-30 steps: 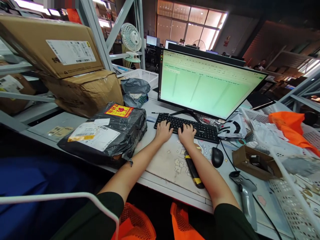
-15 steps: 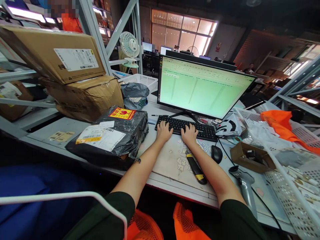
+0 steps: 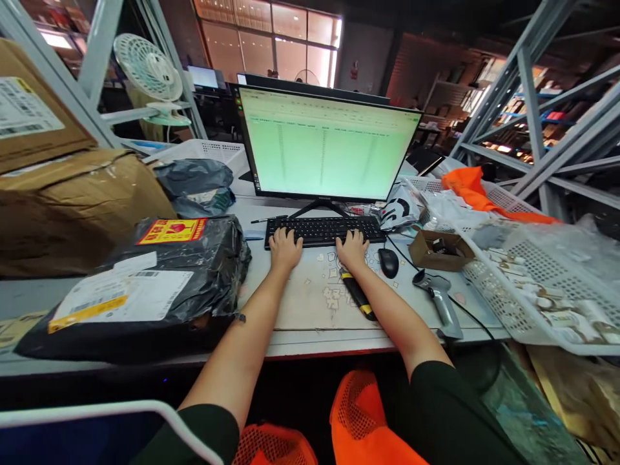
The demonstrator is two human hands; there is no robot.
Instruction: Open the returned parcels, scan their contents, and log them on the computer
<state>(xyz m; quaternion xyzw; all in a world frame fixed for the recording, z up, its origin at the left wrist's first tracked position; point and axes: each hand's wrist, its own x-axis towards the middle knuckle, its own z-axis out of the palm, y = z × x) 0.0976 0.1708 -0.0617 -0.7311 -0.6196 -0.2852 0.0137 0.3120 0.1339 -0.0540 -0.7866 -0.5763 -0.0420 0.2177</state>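
Note:
Both of my hands rest on a black keyboard (image 3: 320, 230) at the middle of the desk. My left hand (image 3: 285, 249) lies over its left part with the fingers spread. Over the right part is my right hand (image 3: 352, 249), fingers also apart on the keys. Behind the keyboard stands a monitor (image 3: 329, 148) showing a pale green sheet with columns of small text. A black mouse (image 3: 388, 263) sits right of my right hand. Partly under my right forearm lies a black and yellow handled tool (image 3: 357, 296), its upper end covered.
A black-wrapped parcel (image 3: 213, 258) and a cardboard box (image 3: 92, 200) take up the left side. To the right are a grey barcode scanner (image 3: 442, 303), a small open carton (image 3: 438, 250) and a white basket (image 3: 504, 310) of small items. A fan (image 3: 148, 68) stands back left.
The view has swung to the right, so the desk things appear further left and more of the right basket shows. Both hands stay on the keyboard.

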